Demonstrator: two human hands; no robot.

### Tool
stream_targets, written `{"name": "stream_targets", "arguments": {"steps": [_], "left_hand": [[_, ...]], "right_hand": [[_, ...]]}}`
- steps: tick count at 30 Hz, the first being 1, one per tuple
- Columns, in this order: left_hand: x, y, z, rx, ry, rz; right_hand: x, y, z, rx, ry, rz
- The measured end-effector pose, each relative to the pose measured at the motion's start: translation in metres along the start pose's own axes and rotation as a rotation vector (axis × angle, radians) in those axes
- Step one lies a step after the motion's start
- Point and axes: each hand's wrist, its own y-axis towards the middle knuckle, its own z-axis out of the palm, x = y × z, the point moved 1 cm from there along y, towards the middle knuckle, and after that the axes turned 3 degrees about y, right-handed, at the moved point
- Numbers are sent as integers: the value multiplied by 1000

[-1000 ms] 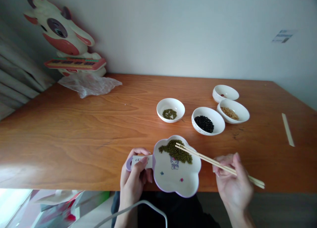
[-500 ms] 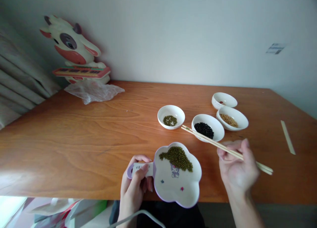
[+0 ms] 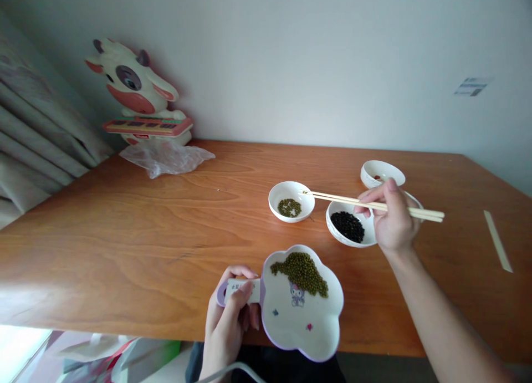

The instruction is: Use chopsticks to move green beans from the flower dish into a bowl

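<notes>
My left hand [image 3: 233, 311] grips the short handle of a flower-shaped dish [image 3: 299, 333] with a purple rim, thumb on top over a white label. Green mung beans [image 3: 305, 272] lie heaped in its far part. In my right hand [image 3: 393, 216] is a pair of chopsticks [image 3: 344, 199], held level, pointing left. Their tips reach over the right rim of a small white bowl [image 3: 274, 194] that holds some mung beans [image 3: 290, 208]. A greenish speck shows at the tips; I cannot tell whether it is a bean. Beneath the chopsticks sits a bowl [image 3: 369, 236] of black beans [image 3: 348, 226].
At the back right stands another white bowl [image 3: 394, 175] with a few reddish bits; one more bowl is mostly hidden behind my right hand. A pale strip [image 3: 497, 241] lies far right. A cow toy [image 3: 141, 95] and a clear plastic bag [image 3: 166, 158] occupy the back left.
My right hand has moved up and away from me, bringing the chopstick tips from beside the mung bean bowl to over its rim. My left hand keeps its hold on the dish.
</notes>
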Motion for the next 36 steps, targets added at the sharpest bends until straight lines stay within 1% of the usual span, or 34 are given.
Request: {"name": "stream_targets", "arguments": {"steps": [2,4,8,13,18,22,27,29,33,34,36], "left_hand": [[-1,0,1,-5,-3,4],[-1,-1,1,-13,-9,-5],[-2,-2,2,-38,-8,-24],[-5,-4,2,-52,-19,-31],[-4,-3,0,-43,6,-22],[-4,-2,0,-52,-3,-35],[-7,-1,4,-47,-8,10],[-8,-1,4,-47,-7,14],[-8,-1,4,-50,-8,11],[-8,-1,4,-50,-10,7],[-8,-1,3,-48,-14,-7]], "right_hand": [[-4,8,-2,29,-4,-14],[-8,10,-5,14,8,-28],[-12,4,-13,-16,28,-36],[-9,-4,-16,-27,45,-33],[-7,-3,-18,-11,118,24],[-7,-4,-16,34,170,85],[-6,-7,-11,91,212,135],[-4,-7,-10,174,204,171],[4,-6,-13,490,119,287],[6,-7,-15,550,107,308],[10,-11,-20,619,100,319]]}}
